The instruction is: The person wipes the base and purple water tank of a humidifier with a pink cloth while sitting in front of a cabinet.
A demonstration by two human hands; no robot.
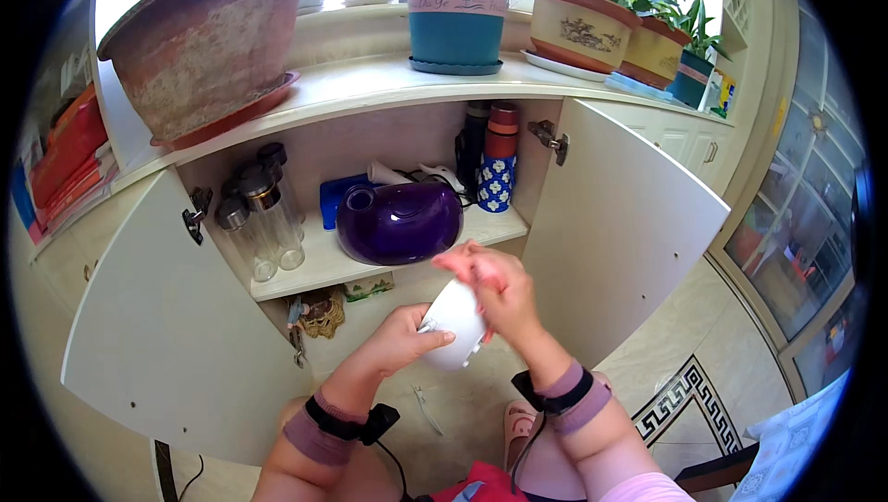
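Observation:
My left hand (409, 339) grips a white rounded plastic part (454, 325) with small feet on its underside, tilted in front of the cabinet. In my right hand (510, 294) is a pink cloth (461, 259), bunched against the upper edge of the white part. Just beyond it, a glossy dark purple vessel (399, 221) with a round opening sits on the cabinet shelf (333, 276). Behind the vessel are a blue item (336, 200) and a white corded device (440, 172), both partly hidden.
Open cabinet doors flank me, left (180, 335) and right (624, 224). Glass bottles (267, 217) stand at the shelf's left, a floral-covered flask (497, 183) at its right. Potted plants, including a large clay pot (208, 51), line the counter above. A white cord (427, 408) lies on the floor.

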